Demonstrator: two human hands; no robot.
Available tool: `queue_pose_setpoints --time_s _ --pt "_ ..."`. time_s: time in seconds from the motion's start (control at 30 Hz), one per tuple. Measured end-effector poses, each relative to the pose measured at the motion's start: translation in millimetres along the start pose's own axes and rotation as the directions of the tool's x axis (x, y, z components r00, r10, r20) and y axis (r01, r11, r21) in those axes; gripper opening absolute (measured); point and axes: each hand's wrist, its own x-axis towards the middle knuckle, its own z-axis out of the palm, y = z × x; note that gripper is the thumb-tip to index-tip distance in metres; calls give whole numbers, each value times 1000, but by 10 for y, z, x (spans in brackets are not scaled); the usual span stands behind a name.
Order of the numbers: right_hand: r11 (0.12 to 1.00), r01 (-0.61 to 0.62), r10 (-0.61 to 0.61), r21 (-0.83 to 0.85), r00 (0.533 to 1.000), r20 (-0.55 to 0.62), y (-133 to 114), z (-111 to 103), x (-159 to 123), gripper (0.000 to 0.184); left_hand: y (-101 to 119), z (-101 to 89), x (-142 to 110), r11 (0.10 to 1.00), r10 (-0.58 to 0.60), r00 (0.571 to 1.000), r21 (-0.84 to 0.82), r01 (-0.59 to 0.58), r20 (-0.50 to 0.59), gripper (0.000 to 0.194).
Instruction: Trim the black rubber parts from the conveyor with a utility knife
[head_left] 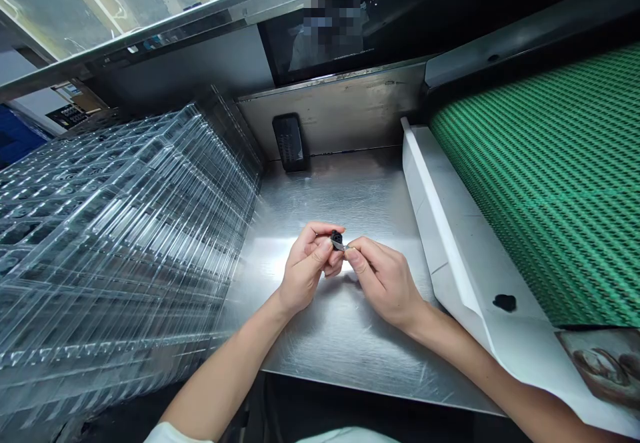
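Note:
My left hand (311, 264) pinches a small round black part (337, 237), probably plastic, between thumb and fingers above the metal worktop. In my right hand (383, 277), thumb and forefinger close on a small thin grey blade (338, 246). Its pointed end lies against or just in front of the black part; I cannot tell whether it touches. Both hands are close together over the middle of the worktop (320, 196).
Tall stacks of clear plastic trays (165, 183) fill the left side. A black phone (289, 141) leans on the metal back wall (350, 113). To the right, a white-edged guard (450, 229) borders a green mesh conveyor belt (560, 183). A black piece (505, 302) lies on the guard.

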Motion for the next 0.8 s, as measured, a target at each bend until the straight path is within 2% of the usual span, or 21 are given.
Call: queue_pose_setpoints --time_s 0.13,0.37,0.53,0.67,0.8 --pt "999 -43 43 -8 999 -13 -9 -1 7 45 11 2 8 1000 12 1000 2 -12 15 25" --pt "999 -51 51 -3 999 5 -18 4 9 47 16 -3 7 1000 -13 1000 -23 13 25 22" --pt "998 -56 56 1 998 30 2 12 5 48 40 3 1 996 -60 998 -66 62 18 22" --pt "996 -84 84 -15 996 -1 -1 -8 12 48 62 12 10 992 -87 996 -92 88 15 23" --pt "999 -44 44 8 999 27 -25 -7 10 45 70 11 16 983 -133 991 -125 132 -1 24"
